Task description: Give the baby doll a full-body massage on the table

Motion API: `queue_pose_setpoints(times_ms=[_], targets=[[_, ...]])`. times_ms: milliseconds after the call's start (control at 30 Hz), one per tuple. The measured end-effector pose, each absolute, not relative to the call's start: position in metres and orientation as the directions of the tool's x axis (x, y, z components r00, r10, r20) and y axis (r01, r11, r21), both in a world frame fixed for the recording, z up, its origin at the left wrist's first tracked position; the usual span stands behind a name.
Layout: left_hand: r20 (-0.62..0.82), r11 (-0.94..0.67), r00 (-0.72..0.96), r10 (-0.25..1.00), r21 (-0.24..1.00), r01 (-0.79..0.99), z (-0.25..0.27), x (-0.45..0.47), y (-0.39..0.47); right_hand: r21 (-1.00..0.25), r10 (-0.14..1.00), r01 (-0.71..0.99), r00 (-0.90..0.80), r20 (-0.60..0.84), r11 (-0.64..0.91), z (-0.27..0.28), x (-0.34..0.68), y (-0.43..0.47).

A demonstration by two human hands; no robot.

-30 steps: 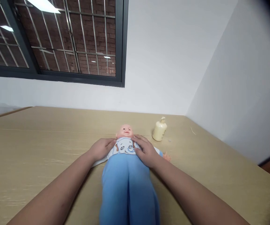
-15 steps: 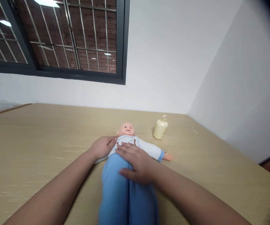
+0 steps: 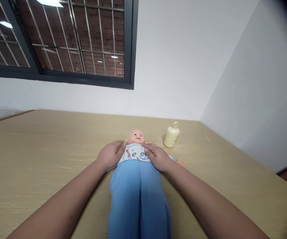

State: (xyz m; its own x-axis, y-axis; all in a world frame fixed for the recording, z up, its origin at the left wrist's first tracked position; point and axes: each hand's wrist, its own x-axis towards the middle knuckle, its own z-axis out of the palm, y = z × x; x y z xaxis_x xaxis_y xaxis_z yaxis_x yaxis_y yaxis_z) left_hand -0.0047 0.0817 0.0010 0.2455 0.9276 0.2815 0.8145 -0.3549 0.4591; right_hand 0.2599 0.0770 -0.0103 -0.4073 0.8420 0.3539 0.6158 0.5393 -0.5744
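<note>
A baby doll (image 3: 136,153) in a white top with an elephant face and blue trousers lies on its back, head away from me. My left hand (image 3: 110,155) is wrapped over the doll's shoulder and upper arm on the left, thumb along the edge of the chest. On the other side, my right hand (image 3: 158,157) clasps the opposite shoulder the same way, its thumb on the top. Both hands hide most of the doll's sleeves; one small doll hand shows past my right wrist. The trouser legs stretch toward me between my forearms.
The doll lies on a wide wood-coloured tabletop (image 3: 58,149). A cream pump bottle (image 3: 172,136) stands upright to the right of the doll's head. Further right lies a thin pale strip (image 3: 207,137). White walls and a barred window (image 3: 83,39) rise behind.
My right hand has moved from the doll's belly up and right to its shoulder, uncovering the elephant print. My left hand stays at the other shoulder.
</note>
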Motion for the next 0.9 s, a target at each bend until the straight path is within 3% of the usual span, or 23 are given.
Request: queue_pose_setpoints(times_ms=[100, 167, 333, 433, 667, 800, 900], targets=[[0.402, -0.371, 0.203, 0.893, 0.402, 0.837, -0.001, -0.002, 0.079, -0.581, 0.867, 0.643, -0.375, 0.329, 0.499, -0.013, 0.264, 0.083], [0.432, -0.493, 0.324, 0.842, 0.371, 0.787, 0.003, 0.002, 0.07, -0.575, 0.869, 0.651, -0.371, 0.328, 0.495, -0.013, 0.265, 0.084], [0.303, -0.805, 0.748, 0.59, 0.298, 0.514, 0.024, 0.024, 0.034, -0.581, 0.859, 0.633, -0.379, 0.344, 0.511, -0.014, 0.264, 0.082], [0.245, -0.831, 0.804, 0.542, 0.298, 0.47, 0.032, 0.033, 0.021, -0.593, 0.859, 0.622, -0.381, 0.341, 0.511, -0.014, 0.265, 0.083], [0.292, -0.742, 0.71, 0.641, 0.473, 0.475, 0.022, 0.023, 0.04, -0.568, 0.856, 0.64, -0.388, 0.343, 0.518, -0.012, 0.263, 0.082], [0.317, -0.629, 0.603, 0.732, 0.655, 0.419, 0.014, 0.01, 0.061, -0.563, 0.867, 0.66, -0.374, 0.328, 0.498, -0.01, 0.262, 0.08], [0.252, -0.501, 0.481, 0.84, 0.7, 0.508, 0.011, -0.002, 0.073, -0.564, 0.874, 0.668, -0.363, 0.322, 0.485, -0.009, 0.261, 0.077]])
